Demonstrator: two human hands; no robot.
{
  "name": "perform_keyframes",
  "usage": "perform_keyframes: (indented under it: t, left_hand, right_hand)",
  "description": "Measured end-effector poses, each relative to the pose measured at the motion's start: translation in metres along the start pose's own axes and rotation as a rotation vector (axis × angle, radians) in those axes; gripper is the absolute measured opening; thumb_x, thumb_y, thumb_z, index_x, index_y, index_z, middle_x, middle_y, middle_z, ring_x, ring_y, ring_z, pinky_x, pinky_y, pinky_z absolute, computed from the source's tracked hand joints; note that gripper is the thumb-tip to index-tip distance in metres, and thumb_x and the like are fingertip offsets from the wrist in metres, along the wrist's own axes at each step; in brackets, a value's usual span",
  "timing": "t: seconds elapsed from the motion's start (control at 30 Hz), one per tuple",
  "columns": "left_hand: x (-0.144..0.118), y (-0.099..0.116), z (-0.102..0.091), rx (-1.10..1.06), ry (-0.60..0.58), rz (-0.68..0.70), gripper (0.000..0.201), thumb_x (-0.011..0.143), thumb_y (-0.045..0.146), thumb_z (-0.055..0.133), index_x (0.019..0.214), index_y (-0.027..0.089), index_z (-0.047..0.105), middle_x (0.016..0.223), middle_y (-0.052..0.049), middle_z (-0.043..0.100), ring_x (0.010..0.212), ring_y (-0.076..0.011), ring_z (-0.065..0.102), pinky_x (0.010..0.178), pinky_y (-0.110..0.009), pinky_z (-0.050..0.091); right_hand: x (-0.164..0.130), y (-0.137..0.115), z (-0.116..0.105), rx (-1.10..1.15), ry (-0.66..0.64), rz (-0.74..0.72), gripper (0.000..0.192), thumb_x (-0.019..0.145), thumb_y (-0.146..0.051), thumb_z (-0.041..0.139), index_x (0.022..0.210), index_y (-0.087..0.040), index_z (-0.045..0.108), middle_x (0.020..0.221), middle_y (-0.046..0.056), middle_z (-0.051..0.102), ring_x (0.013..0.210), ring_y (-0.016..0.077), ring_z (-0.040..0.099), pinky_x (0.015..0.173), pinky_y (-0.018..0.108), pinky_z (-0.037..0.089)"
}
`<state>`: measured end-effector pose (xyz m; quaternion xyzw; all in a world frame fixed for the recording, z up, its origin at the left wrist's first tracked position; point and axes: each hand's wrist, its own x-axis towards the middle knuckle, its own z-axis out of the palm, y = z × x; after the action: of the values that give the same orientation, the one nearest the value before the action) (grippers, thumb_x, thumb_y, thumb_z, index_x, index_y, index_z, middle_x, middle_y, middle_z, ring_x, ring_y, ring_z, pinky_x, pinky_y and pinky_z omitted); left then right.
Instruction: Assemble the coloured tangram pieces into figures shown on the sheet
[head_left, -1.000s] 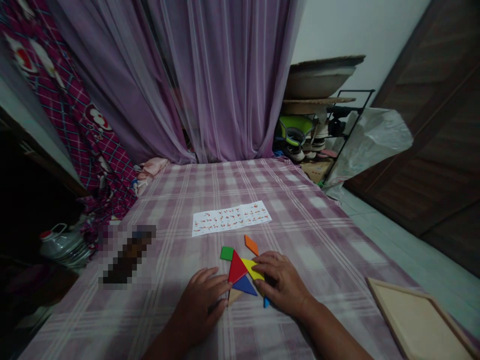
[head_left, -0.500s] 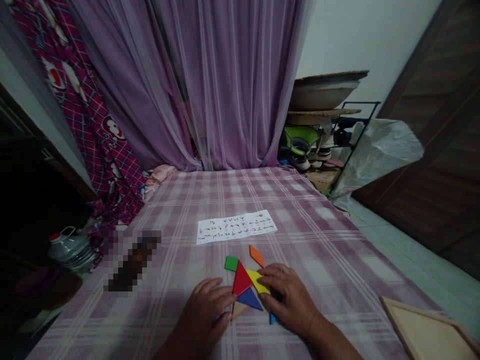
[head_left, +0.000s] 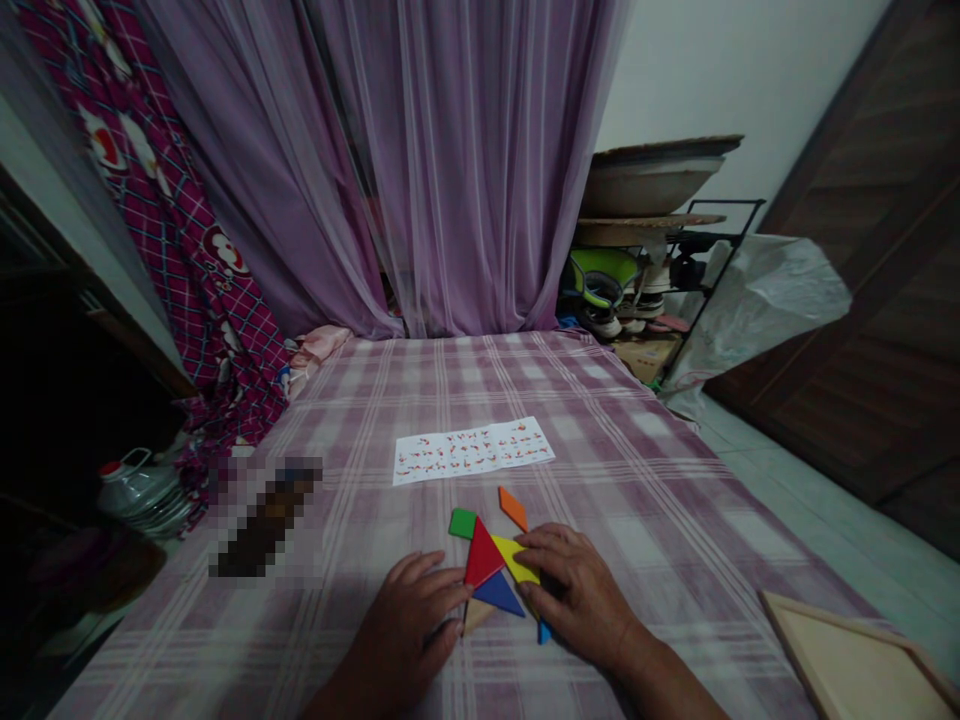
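Pieces: I judged the tangram pieces (head_left: pixel 491 570) thin, stiff and light, best slid flat or pinched at an edge; they lay near the bedspread's (head_left: pixel 637 470) front edge.
Count: seven: red, yellow, blue, tan, green, orange, one half-hidden.
Left hand (head_left: pixel 409 625): spread flat, fingertips touching them.
Right hand (head_left: pixel 581 595): spread flat, pressing.
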<state>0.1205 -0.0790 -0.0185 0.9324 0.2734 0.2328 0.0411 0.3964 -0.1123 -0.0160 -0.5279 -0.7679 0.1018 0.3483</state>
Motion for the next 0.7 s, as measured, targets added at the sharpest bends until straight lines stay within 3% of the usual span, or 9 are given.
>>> perform_keyframes:
  t: [0.7]
  left_hand:
    - [0.0002,0.0004,-0.0011,-0.021,0.041,-0.019,0.046,0.086,0.018,0.058,0.13,0.028,0.053,0.123,-0.004,0.069,0.12,-0.0236,0.06,0.103,-0.044,0.05]
  right_hand:
    - [-0.0024,0.0035,0.0012,-0.026,0.001,-0.037,0.025,0.08,-0.025,0.066,0.105,-0.025,0.07,0.115,0.011,0.071,0.109,0.0303,0.063,0.09,0.05,0.05]
